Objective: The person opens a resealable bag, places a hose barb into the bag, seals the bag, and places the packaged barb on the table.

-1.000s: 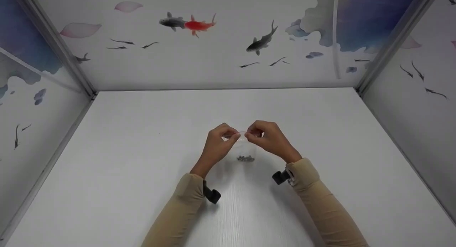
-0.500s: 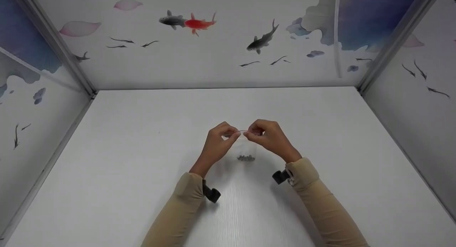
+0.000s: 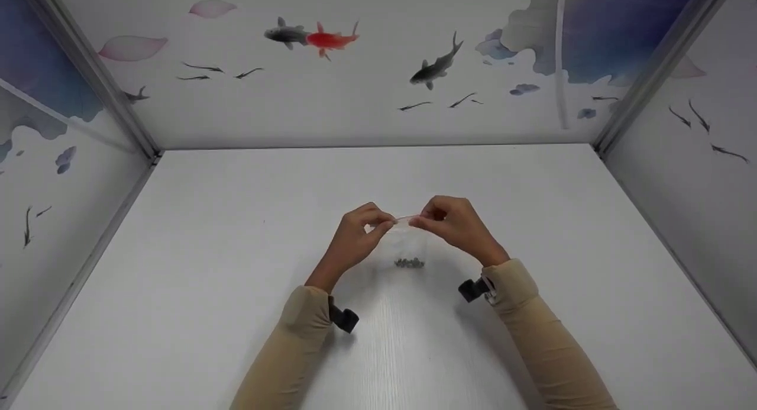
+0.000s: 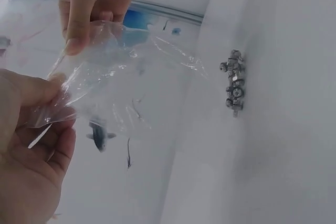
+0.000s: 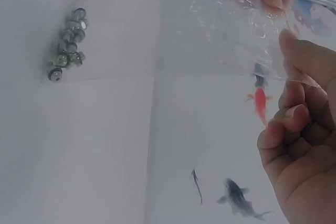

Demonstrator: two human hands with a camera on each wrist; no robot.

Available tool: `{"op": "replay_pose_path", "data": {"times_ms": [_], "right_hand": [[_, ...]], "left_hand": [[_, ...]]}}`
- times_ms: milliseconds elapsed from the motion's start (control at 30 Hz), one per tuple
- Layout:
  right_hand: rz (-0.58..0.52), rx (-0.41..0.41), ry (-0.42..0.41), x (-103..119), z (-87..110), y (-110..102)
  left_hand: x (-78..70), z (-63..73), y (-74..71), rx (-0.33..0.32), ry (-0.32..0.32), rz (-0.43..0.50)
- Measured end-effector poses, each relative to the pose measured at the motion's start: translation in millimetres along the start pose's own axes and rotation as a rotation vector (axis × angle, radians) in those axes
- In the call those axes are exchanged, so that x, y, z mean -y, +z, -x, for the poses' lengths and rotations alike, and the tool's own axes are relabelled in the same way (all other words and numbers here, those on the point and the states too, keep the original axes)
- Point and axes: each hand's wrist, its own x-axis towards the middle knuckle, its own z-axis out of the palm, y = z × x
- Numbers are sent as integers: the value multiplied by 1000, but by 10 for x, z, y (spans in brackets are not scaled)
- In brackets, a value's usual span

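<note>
A clear plastic bag (image 3: 409,242) with a thin reddish line along its top edge hangs upright between my hands. At its bottom lie several small shiny metal fittings (image 4: 234,85), also visible in the right wrist view. My left hand (image 3: 353,238) pinches the top edge between thumb and forefinger at the left. On the right, my right hand (image 3: 458,226) pinches the same edge between thumb and forefinger, its other fingers curled in. A short stretch of the edge shows between the two pinches. Creases and glare cover the upper film (image 4: 105,72) in the left wrist view.
A white table (image 3: 207,250) lies under the hands. White panels (image 3: 366,96) printed with fish, petals and blue patches enclose it at the back and both sides. Black wrist cameras (image 3: 344,319) sit at both tan sleeves.
My hands have drawn slightly apart along the bag's top edge, the right one moving right and a little up. A longer stretch of the edge shows between them. The metal fittings stay almost in place.
</note>
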Motion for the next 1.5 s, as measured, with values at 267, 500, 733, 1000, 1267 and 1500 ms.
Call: {"op": "replay_pose_path", "data": {"times_ms": [267, 500, 733, 1000, 1267, 1500], "right_hand": [[41, 102, -45, 10, 23, -183], [76, 178, -100, 129, 59, -333], [63, 263, -125, 269, 181, -487], [-7, 359, -68, 262, 261, -569], [31, 340, 5, 93, 188, -471], [77, 255, 138, -18, 56, -372]], "left_hand": [[-68, 3, -113, 108, 28, -99], [-193, 50, -192, 101, 59, -131], [-353, 151, -252, 124, 68, -62], [-356, 204, -226, 101, -16, -17], [-136, 117, -125, 80, -58, -41], [40, 11, -55, -11, -99, -56]]}}
